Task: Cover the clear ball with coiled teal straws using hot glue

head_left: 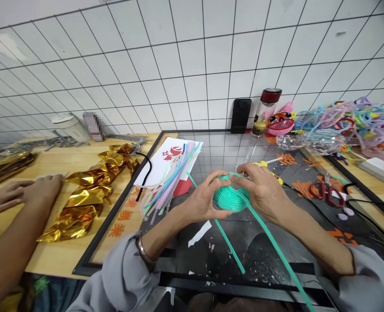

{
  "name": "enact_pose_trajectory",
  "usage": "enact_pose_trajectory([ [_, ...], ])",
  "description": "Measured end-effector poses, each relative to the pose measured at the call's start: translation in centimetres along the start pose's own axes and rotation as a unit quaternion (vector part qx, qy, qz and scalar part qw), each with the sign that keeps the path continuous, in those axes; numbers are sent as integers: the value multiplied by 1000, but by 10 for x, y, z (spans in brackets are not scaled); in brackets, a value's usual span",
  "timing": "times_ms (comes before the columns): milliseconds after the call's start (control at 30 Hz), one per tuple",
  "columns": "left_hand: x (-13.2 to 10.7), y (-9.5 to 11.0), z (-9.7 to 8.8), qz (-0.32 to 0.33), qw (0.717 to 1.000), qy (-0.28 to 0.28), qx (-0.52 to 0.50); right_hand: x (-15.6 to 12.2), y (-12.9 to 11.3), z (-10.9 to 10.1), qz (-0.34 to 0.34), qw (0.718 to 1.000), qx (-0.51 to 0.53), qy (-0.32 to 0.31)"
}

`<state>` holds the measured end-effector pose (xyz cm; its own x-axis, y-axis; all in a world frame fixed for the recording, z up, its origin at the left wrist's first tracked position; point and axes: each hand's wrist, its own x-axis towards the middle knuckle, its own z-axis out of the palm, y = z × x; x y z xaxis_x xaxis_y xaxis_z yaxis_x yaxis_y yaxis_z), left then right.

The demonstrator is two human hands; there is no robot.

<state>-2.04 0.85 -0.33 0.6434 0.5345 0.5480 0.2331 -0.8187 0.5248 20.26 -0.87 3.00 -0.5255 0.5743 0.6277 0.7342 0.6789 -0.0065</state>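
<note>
Between my two hands is a rounded coil of green pipe cleaner (228, 200), wound in tight rings with an opening at its top. My left hand (202, 197) wraps its left side, thumb underneath and fingers over the upper rim. At the upper right edge, my right hand (263, 188) pinches the coil near the opening. A long loose green strand (273, 242) runs from the coil down to the lower right. Another green pipe cleaner (230, 247) lies on the dark tabletop below. Behind my right hand a yellow-handled tool (261, 164) is partly hidden.
Loose pastel pipe cleaners (170, 184) lie across white paper (146, 171). Red-handled scissors (328, 193) and black cables are at right, below a tangled pipe-cleaner pile (351, 121). A phone (240, 115) and bottle (266, 113) stand behind. Another person's hand (44, 190) is beside gold foil (88, 195).
</note>
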Motion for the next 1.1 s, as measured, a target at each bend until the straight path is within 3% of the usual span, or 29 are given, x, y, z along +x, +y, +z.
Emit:
enact_pose_trajectory([
  [133, 0, -1, 1, -2, 1000, 5, -7, 2, -2, 0, 30, 997, 76, -9],
  [233, 0, -1, 1, -4, 1000, -1, -8, 5, 0, -3, 69, 976, 207, -14],
  [333, 1, 0, 0, -12, 1000, -4, -4, 6, 2, -9, 116, 958, 263, -8],
  [567, 1, 1, 0, -9, 1000, -4, -8, 5, 3, -10, 52, 980, 193, -9],
  [867, 1, 1, 0, -6, 1000, -4, 0, 2, -4, -4, 22, 998, 48, -28],
  [1100, 3, -1, 1, 16, 1000, 4, -4, 1, -1, 0, 38, 990, 139, 2],
])
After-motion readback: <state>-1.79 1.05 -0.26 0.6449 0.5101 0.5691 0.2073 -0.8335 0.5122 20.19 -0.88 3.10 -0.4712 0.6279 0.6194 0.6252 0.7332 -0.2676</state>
